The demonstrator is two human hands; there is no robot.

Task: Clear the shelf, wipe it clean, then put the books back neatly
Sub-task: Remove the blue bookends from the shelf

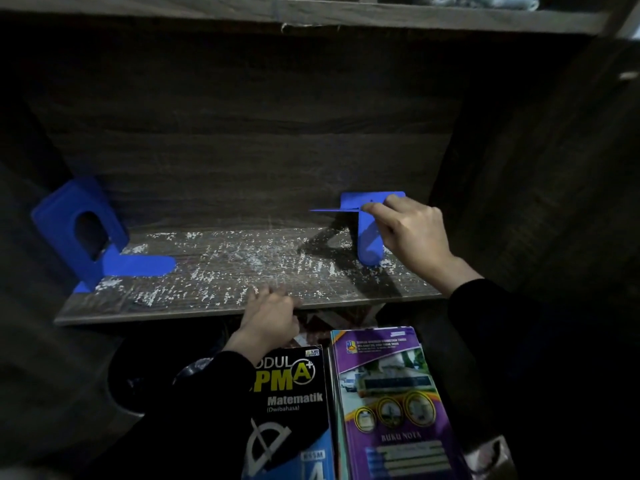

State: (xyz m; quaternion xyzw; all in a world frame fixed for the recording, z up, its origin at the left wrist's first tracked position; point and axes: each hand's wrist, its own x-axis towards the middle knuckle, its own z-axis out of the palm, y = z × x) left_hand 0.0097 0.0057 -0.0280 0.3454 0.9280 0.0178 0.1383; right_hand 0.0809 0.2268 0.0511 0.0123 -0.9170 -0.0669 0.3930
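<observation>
Books are off the shelf [214, 308]: I see the Matematik workbook [294, 403] and a purple book [391, 393] lying below its front edge. My right hand [412, 230] pinches the right blue bookend [369, 237], which is tilted on the board. The left blue bookend [83, 233] stands at the far side. My left hand [270, 317] lies on the shelf's front edge, too blurred to tell its grip. Clearing looks nearly done; I judge wiping the white-flecked board and restocking are left.
</observation>
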